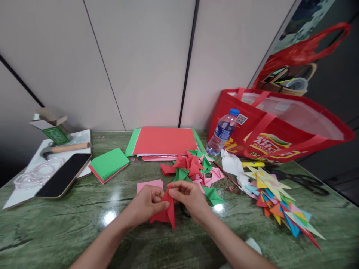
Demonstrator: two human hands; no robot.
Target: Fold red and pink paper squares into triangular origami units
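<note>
Between my two hands is a red folded paper (165, 213), its pointed flaps hanging down above the green marbled table. My left hand (146, 205) pinches its left side, thumb across the front. With thumb and forefinger, my right hand (190, 198) grips the upper tip of the same paper. A pink paper sheet (150, 185) lies flat just behind my left hand. Beyond my right hand sits a heap of folded red, green and pink paper pieces (193, 166). A black object under my right hand is mostly hidden.
Left are a green paper stack (110, 163), a phone (66, 175), a hammer-like tool (67, 148) and a small box (56, 132). Large red sheets (166, 140) lie at the back. Right stand a water bottle (223, 132) and red bag (260, 127), near colourful folded papers (280, 203) and scissors (305, 181).
</note>
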